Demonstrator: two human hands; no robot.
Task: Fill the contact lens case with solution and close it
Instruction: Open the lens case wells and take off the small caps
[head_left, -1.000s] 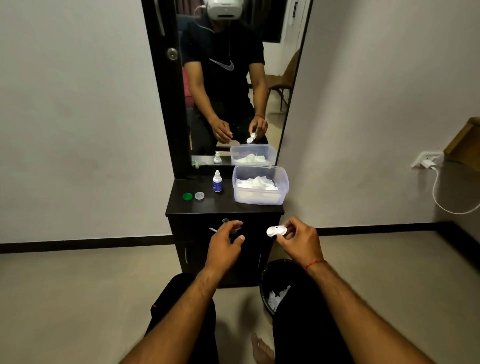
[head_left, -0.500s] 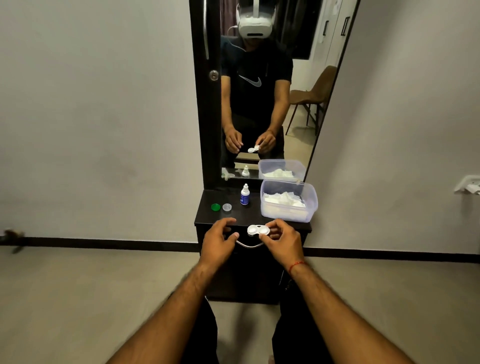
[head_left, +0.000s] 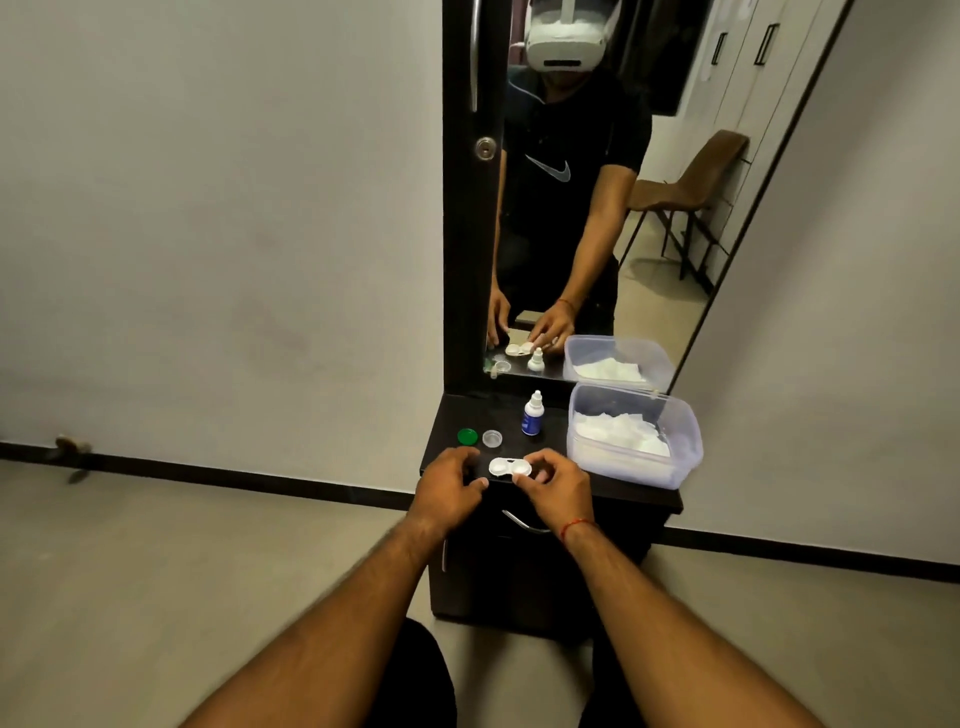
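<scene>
White case (head_left: 509, 467) in curled right hand (head_left: 557, 486)

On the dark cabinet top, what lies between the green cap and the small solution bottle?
In the head view, a clear round cap lies between the green cap and the solution bottle, close beside the green one.

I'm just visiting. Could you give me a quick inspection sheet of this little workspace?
Surface: dark cabinet top, below a mirror.
Job's things: lens case uncapped at the front; green cap, clear cap and bottle behind it.
Clutter: tub of white tissues, right.
Hands: right hand pinches the case; left hand beside it, holding nothing.
Cables: nothing seen.
Surroundings: plain wall, bare floor.
</scene>
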